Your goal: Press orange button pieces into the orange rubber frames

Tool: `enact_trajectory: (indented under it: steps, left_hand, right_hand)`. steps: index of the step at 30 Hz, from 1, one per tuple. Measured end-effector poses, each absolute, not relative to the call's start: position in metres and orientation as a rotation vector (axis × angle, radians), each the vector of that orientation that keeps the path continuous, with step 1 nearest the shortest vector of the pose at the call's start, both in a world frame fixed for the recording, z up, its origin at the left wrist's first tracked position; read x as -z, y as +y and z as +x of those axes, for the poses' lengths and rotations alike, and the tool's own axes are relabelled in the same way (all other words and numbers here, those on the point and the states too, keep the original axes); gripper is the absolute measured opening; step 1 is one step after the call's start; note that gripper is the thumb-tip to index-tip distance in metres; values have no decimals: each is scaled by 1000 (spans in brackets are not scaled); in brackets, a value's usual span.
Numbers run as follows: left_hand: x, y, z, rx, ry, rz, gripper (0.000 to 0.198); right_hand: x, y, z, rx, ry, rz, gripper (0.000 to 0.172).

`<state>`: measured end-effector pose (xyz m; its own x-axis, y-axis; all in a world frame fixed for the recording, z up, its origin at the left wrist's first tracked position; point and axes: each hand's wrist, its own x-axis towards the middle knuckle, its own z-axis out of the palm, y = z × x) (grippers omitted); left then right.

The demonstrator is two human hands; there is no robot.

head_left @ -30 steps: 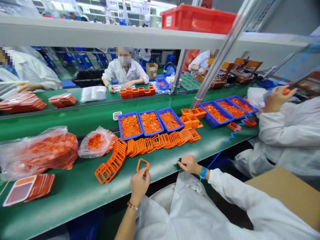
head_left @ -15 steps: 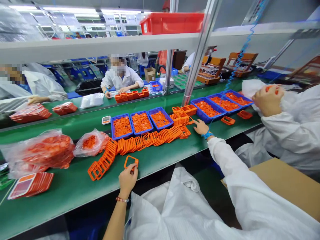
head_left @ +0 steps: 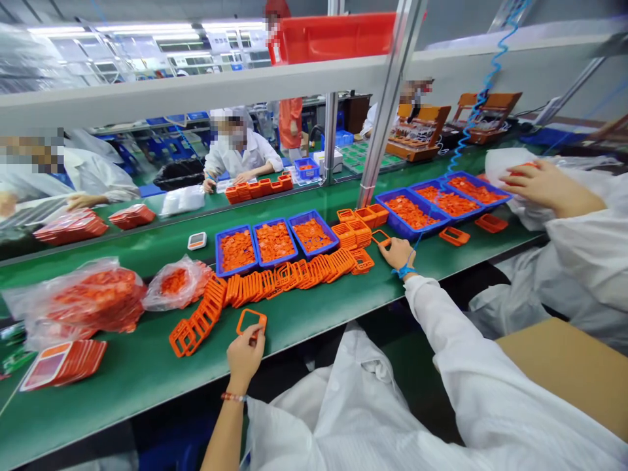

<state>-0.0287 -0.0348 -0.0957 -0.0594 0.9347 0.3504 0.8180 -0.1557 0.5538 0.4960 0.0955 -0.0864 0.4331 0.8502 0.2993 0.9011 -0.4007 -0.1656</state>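
Note:
My left hand pinches an orange plastic frame by its near right corner, at the belt's front edge. Farther right, my right hand has its fingers closed on another orange frame, beside stacked orange frames. Between my hands a long row of leaning orange frames curves toward the left. Behind that row stand blue trays filled with small orange pieces.
Bagged orange parts and a stack of orange-and-white panels lie at left. More blue trays stand at right, near a co-worker's hand. A metal post rises behind the belt. A white-rimmed device lies behind the trays.
My right hand now has the orange frame slightly apart from the stack, with more of it showing. My left hand keeps its frame. The co-worker's hand at right has turned and shifted right.

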Motion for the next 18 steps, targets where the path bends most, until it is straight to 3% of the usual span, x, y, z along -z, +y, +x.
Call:
enact_trajectory:
  steps: [10, 18]
  left_hand:
    - [95, -35, -29, -1014, 1919, 2032, 27]
    - [97, -35, -30, -1061, 1887, 2090, 30]
  right_hand:
    - [75, 94, 491, 270, -1302, -2376, 37]
    - [5, 166, 456, 224, -1548, -2200, 35]
